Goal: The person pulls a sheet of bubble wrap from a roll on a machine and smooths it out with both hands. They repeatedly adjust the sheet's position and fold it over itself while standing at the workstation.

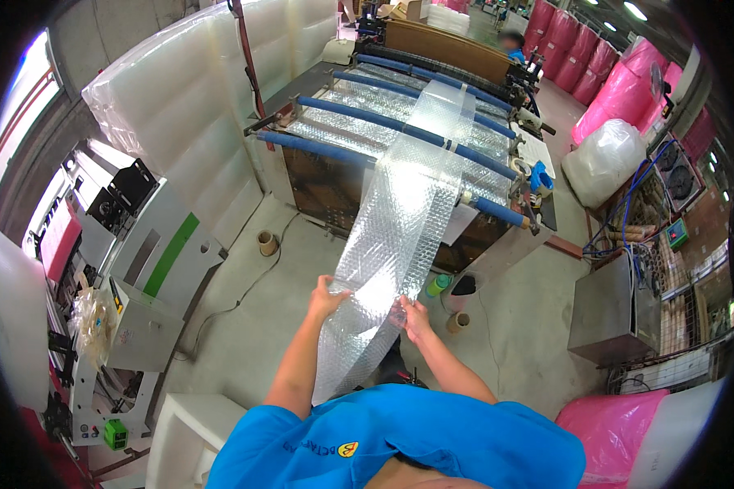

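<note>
A long strip of clear bubble wrap [404, 208] runs down from the roller machine [359, 175] toward me. My left hand [326, 295] grips the strip's left edge and my right hand [413, 314] grips its right edge, holding it stretched at chest height. Below my hands the strip hangs down in front of my blue shirt [400, 444]. The machine has several blue rollers [383, 121] with wide bubble film laid over them.
A grey and green machine [151, 269] stands at the left, a white box [183, 432] near my left side. A metal cabinet [616, 314] is at the right, pink rolls [620, 90] and a clear bag [603, 159] behind. Another person [514, 45] stands far back. Cardboard cores [267, 242] lie on the floor.
</note>
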### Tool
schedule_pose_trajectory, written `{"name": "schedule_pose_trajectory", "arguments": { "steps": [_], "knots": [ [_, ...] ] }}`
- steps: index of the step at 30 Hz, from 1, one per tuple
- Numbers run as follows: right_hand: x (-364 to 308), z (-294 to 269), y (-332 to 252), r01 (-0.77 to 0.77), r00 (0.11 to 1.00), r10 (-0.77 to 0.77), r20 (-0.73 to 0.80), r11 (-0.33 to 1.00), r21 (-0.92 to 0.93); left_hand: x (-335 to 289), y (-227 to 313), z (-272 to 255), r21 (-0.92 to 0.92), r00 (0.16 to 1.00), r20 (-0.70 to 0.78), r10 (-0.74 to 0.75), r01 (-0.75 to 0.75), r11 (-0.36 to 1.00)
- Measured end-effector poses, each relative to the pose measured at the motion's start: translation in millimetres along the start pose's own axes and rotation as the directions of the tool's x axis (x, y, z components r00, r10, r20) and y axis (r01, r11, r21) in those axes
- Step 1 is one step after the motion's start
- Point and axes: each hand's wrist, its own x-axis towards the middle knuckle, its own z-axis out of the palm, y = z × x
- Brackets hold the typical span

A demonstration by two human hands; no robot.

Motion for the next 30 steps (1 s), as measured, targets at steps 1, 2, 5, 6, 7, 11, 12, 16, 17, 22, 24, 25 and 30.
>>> {"name": "schedule_pose_trajectory", "arguments": {
  "steps": [1, 2, 5, 6, 7, 11, 12, 16, 17, 22, 24, 25, 30],
  "knots": [
    [3.7, -5.1, 3.9, 0.025, 1.0, -0.026, -0.017, 0.998, -0.06, -10.3, -6.7, -5.4, -0.051, 0.999, -0.038, -0.035, 0.033, 0.998],
    [4.6, -5.7, 6.6, 0.046, 0.998, -0.049, -0.027, 0.992, -0.119, -20.6, -9.7, -12.4, -0.101, 0.994, -0.078, -0.076, 0.068, 0.993],
    [10.6, -9.6, 6.7, 0.025, 0.997, -0.033, -0.073, 0.993, -0.118, -24.4, -15.8, -5.3, 0.001, 0.959, -0.283, 0.012, -0.012, 1.0],
    [10.1, -10.9, 7.1, 0.004, 0.998, -0.014, -0.069, 0.991, -0.133, -22.9, -21.6, -1.3, 0.036, 0.936, -0.349, 0.044, -0.033, 0.999],
    [9.7, -12.1, 7.5, -0.016, 0.998, 0.006, -0.065, 0.989, -0.148, -23.4, -29.6, 0.0, -0.004, 0.952, -0.305, 0.013, -0.015, 1.0],
    [21.9, -27.5, 8.6, -0.001, 1.0, 0.0, -0.005, 0.975, -0.221, -24.1, -15.6, -5.5, -0.105, 0.988, -0.157, -0.015, -0.002, 0.994],
    [24.4, -30.4, 10.3, -0.011, 1.0, 0.009, -0.011, 0.973, -0.231, -23.1, -16.5, -6.1, -0.118, 0.991, -0.137, -0.009, -0.008, 0.993],
    [28.3, -32.5, 8.5, -0.07, 0.997, 0.071, -0.004, 0.956, -0.284, -17.7, -28.1, 0.7, -0.161, 0.991, -0.128, 0.036, -0.057, 0.985],
    [29.1, -33.0, 5.9, -0.089, 0.996, 0.093, 0.002, 0.95, -0.299, -14.4, -31.6, 3.4, -0.157, 0.991, -0.126, 0.039, -0.058, 0.986],
    [44.0, -48.3, -3.0, -0.211, 0.97, 0.245, 0.005, 0.846, -0.491, -6.5, -41.4, 16.6, -0.093, 0.993, -0.116, -0.013, 0.002, 0.996],
    [50.7, -52.2, -6.4, -0.247, 0.953, 0.303, 0.023, 0.815, -0.525, -3.2, -47.1, 22.0, -0.067, 0.991, -0.13, -0.037, 0.028, 0.997],
    [55.1, -53.1, -7.7, -0.256, 0.945, 0.326, 0.033, 0.797, -0.547, -0.9, -49.9, 24.2, -0.086, 0.992, -0.118, -0.052, 0.042, 0.995],
    [77.2, -67.5, -5.1, -0.32, 0.879, 0.47, 0.077, 0.702, -0.636, 3.9, -43.9, 26.3, 0.014, 0.988, -0.061, -0.14, 0.141, 0.99]
  ]
}}
